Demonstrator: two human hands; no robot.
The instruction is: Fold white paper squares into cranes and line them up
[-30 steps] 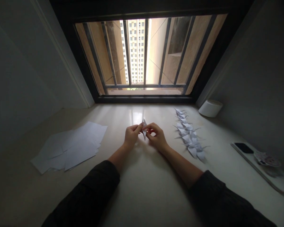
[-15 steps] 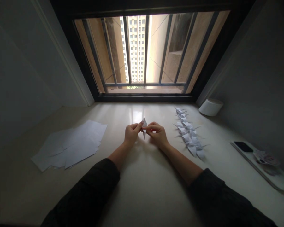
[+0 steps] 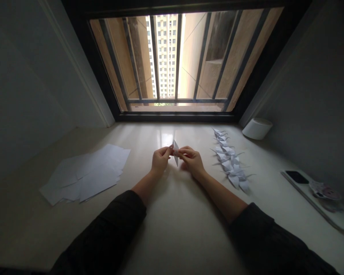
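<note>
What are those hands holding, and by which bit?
A folded white paper, pinched near its middle by the left hand and right hand.

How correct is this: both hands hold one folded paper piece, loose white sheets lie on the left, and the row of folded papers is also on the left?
One error: the head view shows the row of folded papers on the right. The left hand and right hand hold one folded paper piece, and loose white sheets lie on the left.
</note>
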